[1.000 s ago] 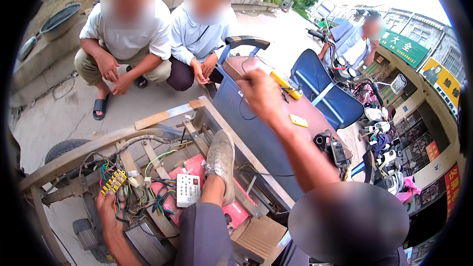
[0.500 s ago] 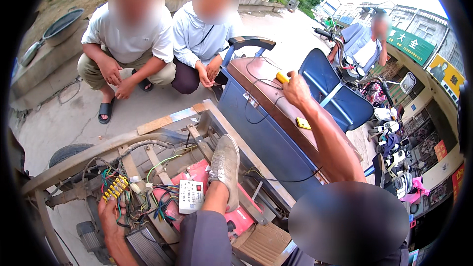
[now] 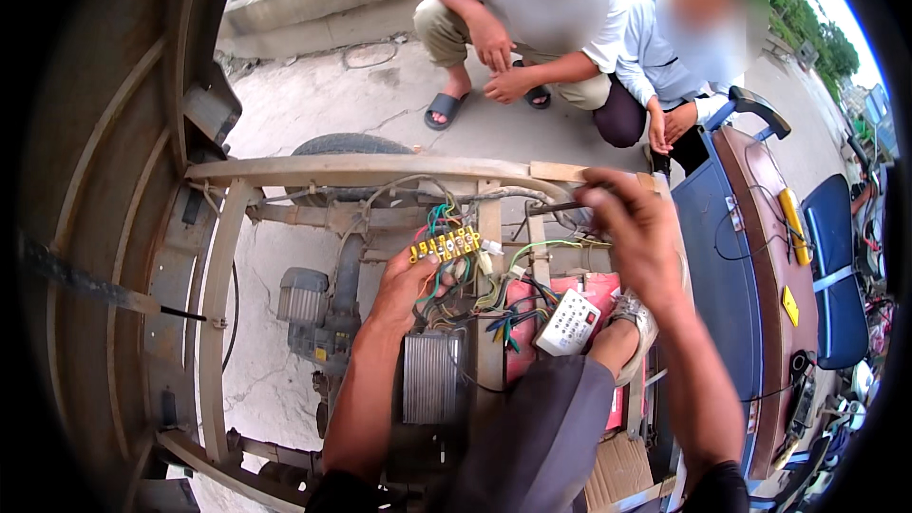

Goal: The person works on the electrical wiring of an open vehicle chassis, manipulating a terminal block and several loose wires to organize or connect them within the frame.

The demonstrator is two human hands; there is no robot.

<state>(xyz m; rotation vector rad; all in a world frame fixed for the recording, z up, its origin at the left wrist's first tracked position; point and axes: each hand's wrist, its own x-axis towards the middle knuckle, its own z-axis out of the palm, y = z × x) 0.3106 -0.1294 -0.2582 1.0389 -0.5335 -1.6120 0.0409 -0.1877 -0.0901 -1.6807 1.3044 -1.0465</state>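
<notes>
The yellow connector strip (image 3: 446, 245) sits over the left part of the metal frame (image 3: 370, 169), raised among loose coloured wires (image 3: 439, 218). The person's left hand (image 3: 404, 290) has its near left end pinched between thumb and fingers, which are closed on it with little gap. The right hand (image 3: 638, 233) is up to the right, well apart from the strip and blurred; its fingers look curled around one end of a slim dark rod (image 3: 559, 208), whose free end points left, toward the strip. Whether the rod is a screwdriver I cannot tell. The step in hand looks like wiring work at the strip, with the left hand steadying it and the right not yet touching it. From here, work on the strip would call for a firm left pinch and a careful line for the rod between the wires. Below the strip lies a finned metal box (image 3: 430, 380); to its right, a white box (image 3: 567, 321) with a red switch rests beside the person's shoe (image 3: 638, 323). Farther right stands a blue cabinet (image 3: 717, 271), and two people (image 3: 532, 14) crouch beyond the frame.
</notes>
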